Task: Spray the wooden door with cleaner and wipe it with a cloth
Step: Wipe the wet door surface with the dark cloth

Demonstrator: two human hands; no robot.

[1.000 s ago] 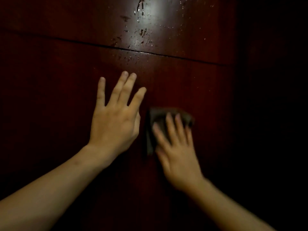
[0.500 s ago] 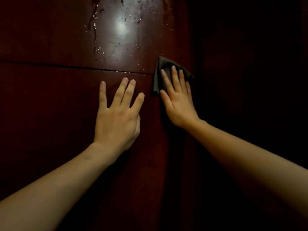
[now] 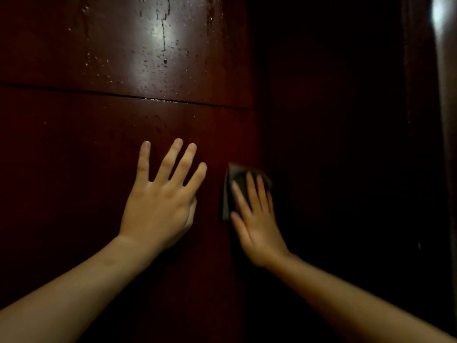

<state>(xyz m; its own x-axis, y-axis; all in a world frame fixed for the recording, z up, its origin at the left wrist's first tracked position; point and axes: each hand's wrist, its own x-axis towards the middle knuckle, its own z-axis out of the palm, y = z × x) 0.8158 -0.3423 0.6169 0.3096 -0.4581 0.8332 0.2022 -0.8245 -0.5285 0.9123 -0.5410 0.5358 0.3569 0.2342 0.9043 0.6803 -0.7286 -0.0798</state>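
The dark red wooden door [image 3: 74, 149] fills the left and middle of the view, glossy and dimly lit. A thin horizontal groove [image 3: 118, 94] runs across it above both hands. Above that groove, the upper panel catches a bright glare and is speckled with spray droplets [image 3: 158, 63] and a few thin runs.

Below the groove, the left hand [image 3: 160, 206] lies flat on the lower panel. Its palm is against the wood and its fingers are straight and spread wide, pointing upward; it holds nothing. The bare forearm comes in from the lower left corner.

Just to the right of it, with a narrow strip of bare door between them, is the dark grey cloth [image 3: 230, 186]. It is folded and lies flat on the lower panel near the door's right edge, well below the groove. The right hand [image 3: 258, 220] presses it against the wood with straight, close-set fingers. The cloth sits under the fingers and shows past them at the top and along the left side, where the thumb lies beside its lower edge. This hand and the cloth are slightly blurred.

Right of the door, the view is nearly black, with a pale bright strip [image 3: 442, 45] at the far right edge.
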